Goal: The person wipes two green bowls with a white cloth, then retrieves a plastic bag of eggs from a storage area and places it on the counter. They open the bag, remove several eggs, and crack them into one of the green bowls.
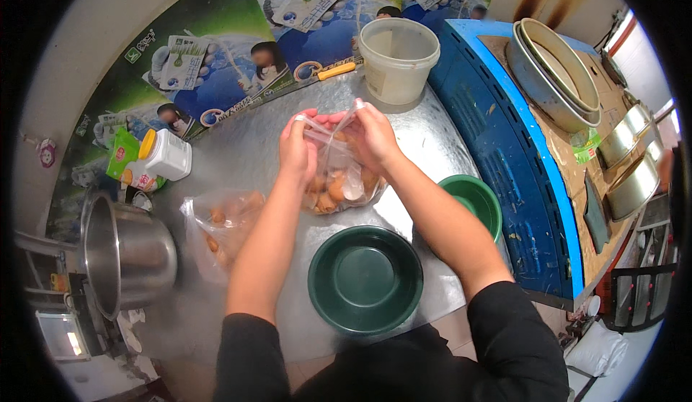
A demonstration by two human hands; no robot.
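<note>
Both hands are at the gathered top of a clear plastic bag (346,185) that holds several brown, rounded pieces, possibly eggs or shells. My left hand (300,145) pinches the plastic on the left side, and my right hand (373,131) pinches it on the right. The bag rests on the metal table (189,321). A second plastic bag (224,229) with similar brown pieces lies left of it, partly behind my left forearm. Nearer to me stands a dark green plastic basin (365,280) with nothing visible inside. Another green basin (478,199) is partly hidden by my right forearm.
A steel pot (138,256) lies at the left, near a white jar (172,156) with a yellow lid. At the back are a translucent bucket (399,58) and a yellow-handled knife (336,71). A blue cabinet (503,158) bearing round metal pans (557,72) borders the right side.
</note>
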